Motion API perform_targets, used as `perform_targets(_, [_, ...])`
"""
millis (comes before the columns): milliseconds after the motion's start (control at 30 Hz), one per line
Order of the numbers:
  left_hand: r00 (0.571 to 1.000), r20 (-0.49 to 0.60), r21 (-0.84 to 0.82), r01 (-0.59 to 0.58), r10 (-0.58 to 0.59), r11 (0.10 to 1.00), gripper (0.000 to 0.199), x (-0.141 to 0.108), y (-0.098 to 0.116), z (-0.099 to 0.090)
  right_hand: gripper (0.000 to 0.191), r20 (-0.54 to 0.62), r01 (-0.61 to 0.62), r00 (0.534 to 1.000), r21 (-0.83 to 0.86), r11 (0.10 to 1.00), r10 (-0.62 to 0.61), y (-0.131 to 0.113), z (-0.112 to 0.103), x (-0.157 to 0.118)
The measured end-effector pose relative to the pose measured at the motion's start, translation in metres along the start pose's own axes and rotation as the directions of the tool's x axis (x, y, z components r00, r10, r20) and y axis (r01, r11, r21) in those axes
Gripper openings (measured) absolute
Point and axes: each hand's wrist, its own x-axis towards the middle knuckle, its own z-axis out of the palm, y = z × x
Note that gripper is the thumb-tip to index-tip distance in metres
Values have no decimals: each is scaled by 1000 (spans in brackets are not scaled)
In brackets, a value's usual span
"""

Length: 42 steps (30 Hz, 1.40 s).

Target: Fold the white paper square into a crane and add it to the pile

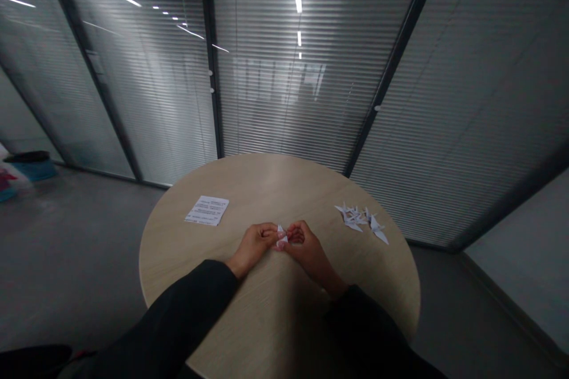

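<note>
A small folded piece of white paper (281, 235) is pinched between my two hands, just above the middle of the round table. My left hand (256, 243) is closed on its left side, thumb and fingertips pressed together. From the right, my right hand (310, 250) grips the same paper with thumb and curled fingers. Much of the paper is hidden behind the fingers, so its exact shape cannot be made out. Several folded white paper cranes (353, 216) lie in a loose cluster to the right of my right hand.
A stack of printed paper sheets (207, 211) lies on the left of the light wooden table (271, 174). Glass partitions with blinds (293, 106) stand right behind the table's far edge. A blue bin (33, 167) is on the floor at far left.
</note>
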Motion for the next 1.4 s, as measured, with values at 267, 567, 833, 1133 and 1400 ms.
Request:
perform_targets(267, [988, -125, 20, -93, 95, 995, 27, -5, 8, 1, 25, 42, -22, 999, 38, 999, 21, 2, 0, 0])
perform_targets(567, [977, -206, -7, -61, 58, 998, 30, -2, 6, -1, 27, 145, 26, 989, -1, 1000, -25, -2, -5, -1])
perform_targets(833, [976, -215, -75, -50, 33, 996, 33, -1, 1, -4, 29, 164, 81, 985, -115, 990, -61, -9, -10, -1])
perform_targets(1133, [982, -185, -91, -59, 41, 994, 36, -4, 2, -3, 32, 153, 164, 979, -195, 967, -135, -16, -13, -5])
perform_targets(1400, [992, -127, -132, -7, -10, 991, 40, -1, 2, -3, 32, 88, 129, 990, -245, 961, -110, -8, -11, -2])
